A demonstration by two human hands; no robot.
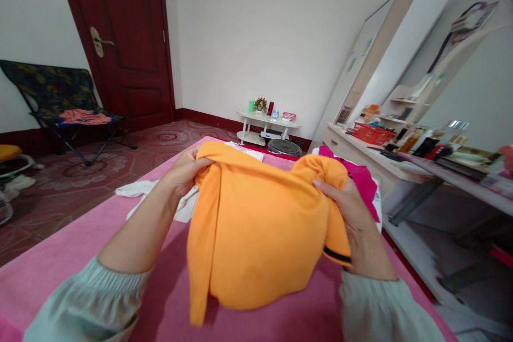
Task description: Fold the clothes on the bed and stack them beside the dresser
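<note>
An orange shirt (264, 230) hangs between my two hands above a pink-covered surface (168, 299). My left hand (187, 171) grips it at the upper left, thumb on top of the cloth. At the upper right my right hand (347, 200) pinches it, thumb in front, with bunched cloth above the fingers. One sleeve-like strip drops down the left side. On the right a short sleeve end with a black band (337, 255) hangs beside my wrist. White cloth (186, 206) lies behind my left hand, and a magenta garment (366, 187) lies beyond my right.
A dresser (356, 155) with a red basket (371, 133) and several bottles runs along the right side. A camouflage folding chair (52, 88) holding pink cloth (84, 117) stands by the dark red door (120, 37). Against the far wall is a small white table (266, 117).
</note>
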